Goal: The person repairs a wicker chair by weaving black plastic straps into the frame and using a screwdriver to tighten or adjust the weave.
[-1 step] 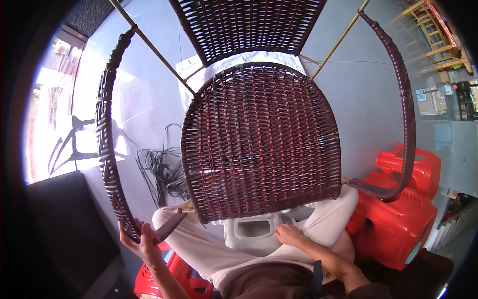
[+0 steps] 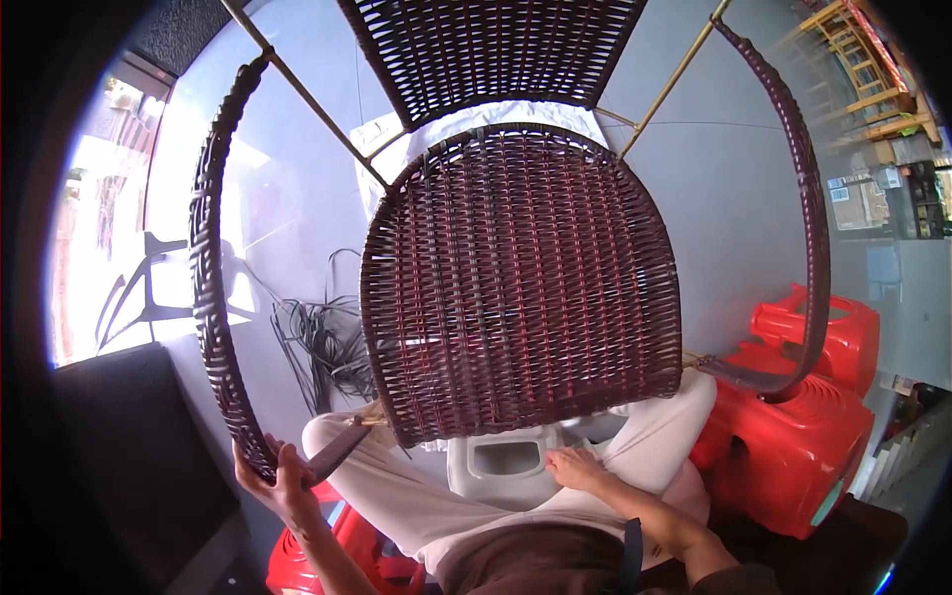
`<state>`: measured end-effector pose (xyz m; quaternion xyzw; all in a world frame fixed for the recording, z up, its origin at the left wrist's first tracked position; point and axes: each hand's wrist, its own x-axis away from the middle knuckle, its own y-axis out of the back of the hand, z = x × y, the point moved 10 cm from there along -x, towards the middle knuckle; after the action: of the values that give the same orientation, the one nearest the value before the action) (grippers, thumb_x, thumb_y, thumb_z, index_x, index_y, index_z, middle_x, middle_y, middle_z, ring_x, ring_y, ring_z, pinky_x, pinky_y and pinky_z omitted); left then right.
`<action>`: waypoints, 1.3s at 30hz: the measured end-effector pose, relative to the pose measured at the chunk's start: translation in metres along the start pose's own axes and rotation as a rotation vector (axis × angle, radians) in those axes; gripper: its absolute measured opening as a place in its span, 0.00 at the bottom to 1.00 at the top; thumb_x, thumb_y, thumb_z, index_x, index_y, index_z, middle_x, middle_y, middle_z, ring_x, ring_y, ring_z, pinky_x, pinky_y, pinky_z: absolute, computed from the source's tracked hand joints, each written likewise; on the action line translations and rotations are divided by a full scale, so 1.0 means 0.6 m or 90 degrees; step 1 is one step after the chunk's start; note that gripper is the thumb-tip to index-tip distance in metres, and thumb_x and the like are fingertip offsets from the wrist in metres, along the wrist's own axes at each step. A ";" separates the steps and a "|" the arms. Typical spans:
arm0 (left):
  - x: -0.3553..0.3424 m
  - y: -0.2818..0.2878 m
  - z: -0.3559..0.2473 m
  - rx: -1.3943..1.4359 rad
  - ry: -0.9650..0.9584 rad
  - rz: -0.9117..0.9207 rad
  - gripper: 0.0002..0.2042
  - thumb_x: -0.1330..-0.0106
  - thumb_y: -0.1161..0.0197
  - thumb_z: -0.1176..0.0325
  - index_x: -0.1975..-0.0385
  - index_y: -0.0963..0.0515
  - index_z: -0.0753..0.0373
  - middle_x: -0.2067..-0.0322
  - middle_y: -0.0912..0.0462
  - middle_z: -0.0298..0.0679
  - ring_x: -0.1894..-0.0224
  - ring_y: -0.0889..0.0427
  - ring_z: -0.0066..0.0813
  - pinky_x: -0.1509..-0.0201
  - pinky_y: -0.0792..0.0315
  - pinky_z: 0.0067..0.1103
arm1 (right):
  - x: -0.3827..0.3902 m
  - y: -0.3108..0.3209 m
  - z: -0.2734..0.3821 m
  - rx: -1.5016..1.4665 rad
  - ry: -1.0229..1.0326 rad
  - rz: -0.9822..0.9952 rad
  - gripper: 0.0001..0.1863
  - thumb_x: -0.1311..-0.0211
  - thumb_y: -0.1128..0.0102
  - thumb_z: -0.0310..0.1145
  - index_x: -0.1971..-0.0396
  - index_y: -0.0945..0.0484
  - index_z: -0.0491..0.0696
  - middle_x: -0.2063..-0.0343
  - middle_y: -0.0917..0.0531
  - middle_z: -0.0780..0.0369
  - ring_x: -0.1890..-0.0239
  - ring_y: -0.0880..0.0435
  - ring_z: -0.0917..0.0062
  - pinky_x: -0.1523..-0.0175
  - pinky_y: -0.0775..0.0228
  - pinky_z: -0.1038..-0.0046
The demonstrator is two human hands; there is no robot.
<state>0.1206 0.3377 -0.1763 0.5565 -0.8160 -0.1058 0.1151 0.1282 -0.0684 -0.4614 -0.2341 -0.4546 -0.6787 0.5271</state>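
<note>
Item: wicker chair (image 2: 521, 288), dark brown weave, tipped over the person's lap with the seat panel facing the camera; back panel (image 2: 491, 55) above it, toward the top edge.

Progress, as judged: seat and back look fully woven; both armrests wrapped along most of their curve. Bare metal rods (image 2: 307, 99) remain uncovered between armrests and back, and bare ends show at the seat's lower corners, so frame wrapping looks unfinished. Loose dark strands (image 2: 322, 347) lie on the floor to the left, apart from the chair.

Left hand (image 2: 278, 481): raised at lower left, fingers closed round the lower end of the left armrest (image 2: 213, 297), gripping it.

Right hand (image 2: 575, 466): palm down, fingers relaxed and open, holding nothing, resting on the thigh just beside a white stool (image 2: 496, 466) under the seat's lower edge.

Surroundings: red plastic stools (image 2: 793, 436) at right, touching the right armrest (image 2: 808, 228)
</note>
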 end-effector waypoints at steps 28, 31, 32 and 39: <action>0.000 -0.050 -0.065 0.041 -0.203 0.217 0.20 0.50 0.36 0.55 0.75 0.31 0.69 0.87 0.30 0.32 0.89 0.32 0.17 0.87 0.37 0.15 | 0.039 -0.018 0.081 0.194 0.113 -0.154 0.12 0.46 0.49 0.39 0.68 0.26 0.47 0.68 0.21 0.55 0.60 0.23 0.63 0.55 0.33 0.64; 0.001 -0.049 -0.069 0.065 -0.208 0.229 0.20 0.50 0.35 0.56 0.74 0.30 0.69 0.87 0.30 0.32 0.88 0.32 0.16 0.86 0.37 0.14 | 0.023 0.005 0.089 0.072 0.190 -0.193 0.10 0.47 0.48 0.37 0.70 0.23 0.46 0.72 0.20 0.55 0.65 0.22 0.63 0.59 0.31 0.64; 0.003 -0.051 -0.070 0.087 -0.207 0.242 0.20 0.50 0.35 0.56 0.74 0.30 0.69 0.87 0.30 0.32 0.88 0.32 0.16 0.86 0.36 0.14 | 0.020 0.007 0.097 0.076 0.196 -0.184 0.10 0.47 0.48 0.37 0.70 0.23 0.46 0.72 0.20 0.55 0.65 0.22 0.63 0.59 0.31 0.64; -0.021 -0.055 -0.011 0.131 -0.150 0.398 0.26 0.35 0.60 0.47 0.62 0.31 0.69 0.77 0.27 0.35 0.74 0.26 0.25 0.67 0.32 0.20 | -0.016 0.036 0.141 0.114 0.214 -0.215 0.10 0.47 0.49 0.36 0.71 0.24 0.46 0.71 0.21 0.54 0.66 0.22 0.61 0.60 0.32 0.64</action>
<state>0.1562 0.3375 -0.1810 0.2722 -0.9611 -0.0457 -0.0098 0.1377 0.0088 -0.4207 0.0088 -0.4519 -0.7434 0.4929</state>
